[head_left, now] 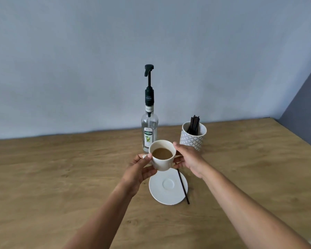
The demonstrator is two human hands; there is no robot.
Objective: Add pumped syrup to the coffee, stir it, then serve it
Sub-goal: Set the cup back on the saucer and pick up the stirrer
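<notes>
Coffee-service counter, as in a café or home drinks corner: a wooden worktop [61, 177] against a plain blue-grey wall [79, 60], bearing a pump-topped syrup bottle [149, 130], a patterned pot of stirrers [193, 136] and a white saucer [168, 186].

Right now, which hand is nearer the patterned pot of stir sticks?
Right. The right hand sits just in front of the patterned pot; the left hand is across the cup.

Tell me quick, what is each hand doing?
Left hand: closed on the coffee cup, lifted above the saucer.
Right hand: fingers on the cup's other side, holding it too.
</notes>
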